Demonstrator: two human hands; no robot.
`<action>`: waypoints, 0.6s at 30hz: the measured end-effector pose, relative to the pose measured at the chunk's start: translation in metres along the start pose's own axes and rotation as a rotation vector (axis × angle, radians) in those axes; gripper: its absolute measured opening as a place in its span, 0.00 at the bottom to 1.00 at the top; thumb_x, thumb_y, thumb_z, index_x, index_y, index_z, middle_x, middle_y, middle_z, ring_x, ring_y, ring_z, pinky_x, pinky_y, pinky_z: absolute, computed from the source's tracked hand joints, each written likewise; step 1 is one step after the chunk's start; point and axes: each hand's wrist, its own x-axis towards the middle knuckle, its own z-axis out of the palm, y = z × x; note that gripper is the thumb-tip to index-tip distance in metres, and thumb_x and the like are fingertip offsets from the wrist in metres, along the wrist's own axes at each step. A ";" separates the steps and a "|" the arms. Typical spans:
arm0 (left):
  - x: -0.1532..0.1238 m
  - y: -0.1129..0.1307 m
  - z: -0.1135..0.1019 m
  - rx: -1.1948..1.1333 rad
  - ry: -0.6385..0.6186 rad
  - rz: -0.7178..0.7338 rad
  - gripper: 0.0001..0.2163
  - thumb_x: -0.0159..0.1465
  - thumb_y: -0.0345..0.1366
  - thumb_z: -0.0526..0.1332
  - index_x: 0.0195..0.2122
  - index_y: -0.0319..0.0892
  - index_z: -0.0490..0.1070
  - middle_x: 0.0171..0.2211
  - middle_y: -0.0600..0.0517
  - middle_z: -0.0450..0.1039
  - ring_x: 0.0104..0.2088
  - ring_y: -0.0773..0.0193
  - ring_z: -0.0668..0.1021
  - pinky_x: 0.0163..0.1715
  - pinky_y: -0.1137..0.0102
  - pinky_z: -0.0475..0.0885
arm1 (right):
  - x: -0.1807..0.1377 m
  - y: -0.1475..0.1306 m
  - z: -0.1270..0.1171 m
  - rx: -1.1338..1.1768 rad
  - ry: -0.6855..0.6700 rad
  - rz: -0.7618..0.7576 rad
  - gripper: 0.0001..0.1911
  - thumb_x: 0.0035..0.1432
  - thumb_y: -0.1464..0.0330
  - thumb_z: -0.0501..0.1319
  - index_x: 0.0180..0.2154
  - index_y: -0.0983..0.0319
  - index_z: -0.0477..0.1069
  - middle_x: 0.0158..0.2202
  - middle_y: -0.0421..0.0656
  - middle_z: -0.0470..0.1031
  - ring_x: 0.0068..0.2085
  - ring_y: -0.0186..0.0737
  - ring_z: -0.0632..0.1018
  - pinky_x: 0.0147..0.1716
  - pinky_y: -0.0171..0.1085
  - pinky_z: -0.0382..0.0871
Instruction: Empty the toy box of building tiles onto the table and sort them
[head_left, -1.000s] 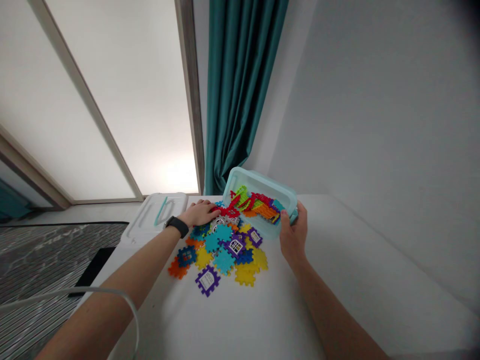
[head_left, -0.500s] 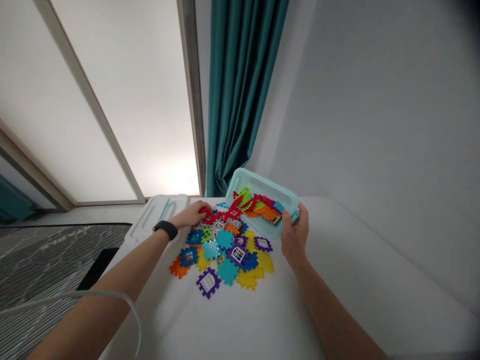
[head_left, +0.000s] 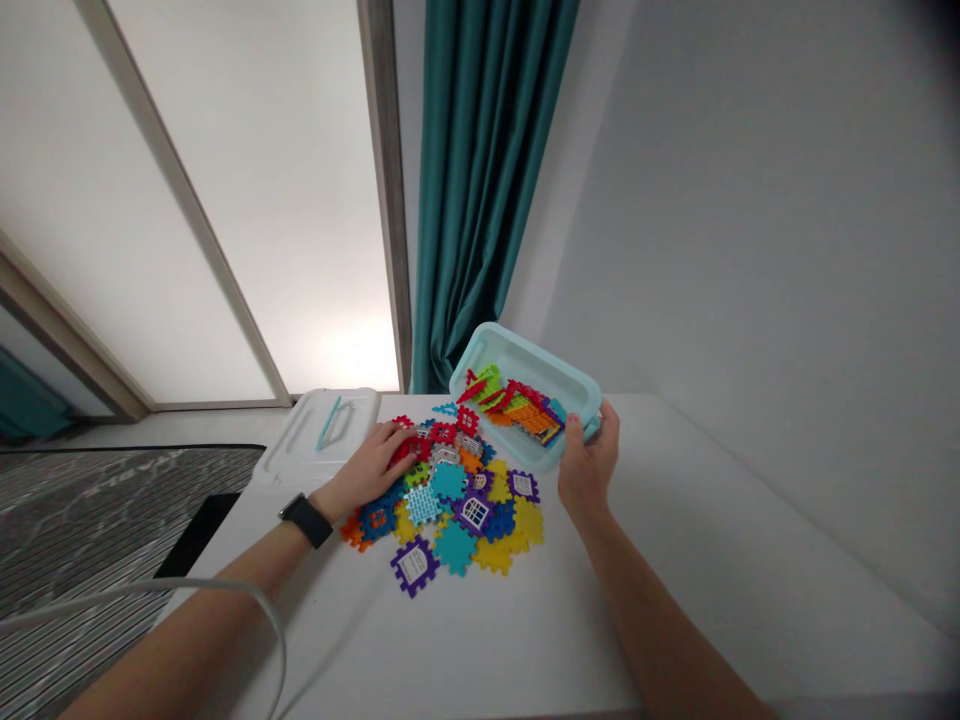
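My right hand (head_left: 589,462) grips the near right corner of a pale turquoise plastic box (head_left: 525,352), thumb over the rim. The box is tilted, its inside facing me, with red, green and orange interlocking tiles (head_left: 529,412) gathered in its lower part. Loose interlocking plastic tiles (head_left: 455,543) in several colours lie piled on the table below it. My left hand (head_left: 375,465), a dark watch on its wrist, lies over the left side of the pile. Its fingers are stretched out on red tiles (head_left: 444,433) and hold nothing that I can see.
A white lid (head_left: 289,455) with a turquoise handle (head_left: 328,424) lies on the white table (head_left: 390,660) at the back left. A pale cable (head_left: 247,590) loops across in front of my left forearm. Behind the table hang a teal curtain (head_left: 487,200) and a grey wall (head_left: 750,250).
My left hand has moved down and toward me over the pile, its fingers now stretched out. The box in my right hand has tipped up slightly more, and a red tile at its lip now lies on the pile.
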 end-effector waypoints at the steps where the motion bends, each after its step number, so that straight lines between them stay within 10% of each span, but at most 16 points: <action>1: -0.004 0.000 0.003 0.027 -0.011 -0.010 0.20 0.71 0.46 0.52 0.61 0.45 0.62 0.54 0.42 0.69 0.54 0.51 0.72 0.57 0.53 0.69 | 0.000 -0.002 0.002 0.011 -0.003 0.003 0.30 0.59 0.56 0.62 0.60 0.60 0.64 0.52 0.49 0.73 0.51 0.49 0.75 0.54 0.50 0.68; 8: 0.023 0.021 -0.017 0.248 0.105 0.055 0.23 0.70 0.41 0.53 0.65 0.44 0.57 0.57 0.41 0.67 0.57 0.48 0.69 0.57 0.51 0.66 | 0.005 -0.027 0.016 0.053 -0.071 -0.016 0.30 0.60 0.56 0.62 0.60 0.60 0.64 0.52 0.49 0.73 0.52 0.49 0.75 0.55 0.51 0.68; 18: 0.136 0.078 -0.016 0.431 -0.140 0.346 0.37 0.59 0.47 0.67 0.67 0.50 0.54 0.60 0.42 0.62 0.59 0.42 0.65 0.55 0.48 0.64 | -0.009 -0.057 0.031 0.119 -0.230 0.032 0.29 0.60 0.55 0.62 0.59 0.60 0.65 0.55 0.51 0.73 0.54 0.51 0.75 0.55 0.52 0.69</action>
